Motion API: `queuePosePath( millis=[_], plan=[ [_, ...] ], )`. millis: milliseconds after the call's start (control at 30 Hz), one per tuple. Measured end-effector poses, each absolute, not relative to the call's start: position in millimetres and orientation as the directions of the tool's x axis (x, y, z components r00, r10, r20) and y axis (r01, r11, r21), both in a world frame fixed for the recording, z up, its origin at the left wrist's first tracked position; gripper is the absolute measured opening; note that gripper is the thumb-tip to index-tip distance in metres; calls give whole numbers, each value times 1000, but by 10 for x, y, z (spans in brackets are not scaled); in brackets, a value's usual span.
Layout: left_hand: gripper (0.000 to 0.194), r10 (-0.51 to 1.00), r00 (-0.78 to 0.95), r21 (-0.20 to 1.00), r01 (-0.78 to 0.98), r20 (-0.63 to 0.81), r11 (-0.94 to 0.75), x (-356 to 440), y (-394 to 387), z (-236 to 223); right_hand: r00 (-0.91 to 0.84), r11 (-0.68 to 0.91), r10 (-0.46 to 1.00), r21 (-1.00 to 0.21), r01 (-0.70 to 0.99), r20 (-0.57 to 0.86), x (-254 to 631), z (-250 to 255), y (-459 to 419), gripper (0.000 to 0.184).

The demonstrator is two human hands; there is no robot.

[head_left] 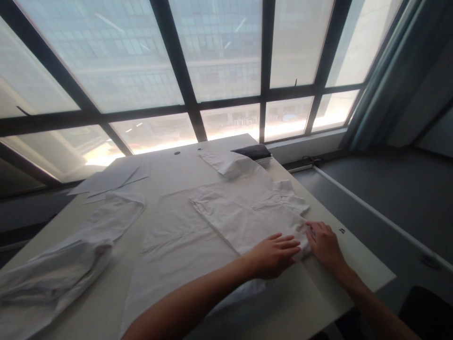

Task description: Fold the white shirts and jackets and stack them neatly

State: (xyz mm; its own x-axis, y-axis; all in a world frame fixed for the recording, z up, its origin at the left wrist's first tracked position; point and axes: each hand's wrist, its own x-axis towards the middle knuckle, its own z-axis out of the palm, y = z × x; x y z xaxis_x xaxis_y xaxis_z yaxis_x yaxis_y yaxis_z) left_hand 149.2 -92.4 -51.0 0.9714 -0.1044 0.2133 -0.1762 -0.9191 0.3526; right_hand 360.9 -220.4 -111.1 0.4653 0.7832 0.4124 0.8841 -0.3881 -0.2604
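Observation:
A white garment (215, 226) lies spread over the table, with one sleeve-like part (230, 163) reaching toward the window and a gathered, collar-like edge (285, 191) at its right. My left hand (278, 255) rests flat on the cloth near the right end, fingers stretched out and pointing right. Just beside it, my right hand (323, 243) has its fingers bent over the garment's right edge and grips the fabric there; the fingertips are partly hidden.
Another white, crumpled cloth piece (71, 259) lies on the left of the white table (354, 264). Paper sheets (113, 182) are at the far left, and a dark item on a stack (253, 152) sits at the far edge. Windows and a curtain (385, 75) stand behind.

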Motion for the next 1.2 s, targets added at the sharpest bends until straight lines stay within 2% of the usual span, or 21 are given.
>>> queuePosePath(
  millis=[100,200,333,500,567,667,767,833,900,1000,1100,1200],
  plan=[
    [52,-129,980,358,-175,150,-917,1650,-963,-658,485,-466,774,-152,872,406,3674,-1200,-2285,33],
    [52,-122,984,347,-162,133,-924,1627,-922,-737,512,-518,739,-116,847,438,3703,-1236,-2349,37],
    [49,-45,993,315,-76,106,-946,1524,-759,-771,531,-534,724,-130,836,440,3718,-1254,-2372,36],
    [53,76,995,301,54,62,-952,1471,-590,-804,553,-516,695,-217,829,459,3672,-1188,-2339,38],
    [56,97,993,303,72,70,-950,1468,-598,-799,523,-453,687,-265,851,505,3574,-1124,-2301,37],
    [57,47,994,302,16,98,-953,1463,-688,-757,394,-250,744,-321,913,540,3348,-1056,-2223,41],
    [53,-46,991,295,-81,124,-952,1438,-796,-697,246,-75,843,-348,934,478,3157,-1097,-2159,62],
    [51,-77,990,291,-109,119,-950,1412,-833,-668,197,-50,889,-340,939,414,3117,-1176,-2151,75],
    [51,-88,991,290,-114,101,-950,1388,-838,-651,177,-69,914,-291,954,365,3157,-1258,-2174,81],
    [50,-94,993,292,-111,74,-950,1368,-820,-639,187,-132,920,-178,975,344,3319,-1333,-2237,79],
    [50,-94,993,307,-110,64,-945,1364,-807,-628,284,-260,879,-113,959,384,3545,-1356,-2305,69],
    [50,-92,994,326,-108,66,-939,1367,-807,-623,423,-411,813,-121,904,400,3793,-1360,-2377,62]
  ],
)
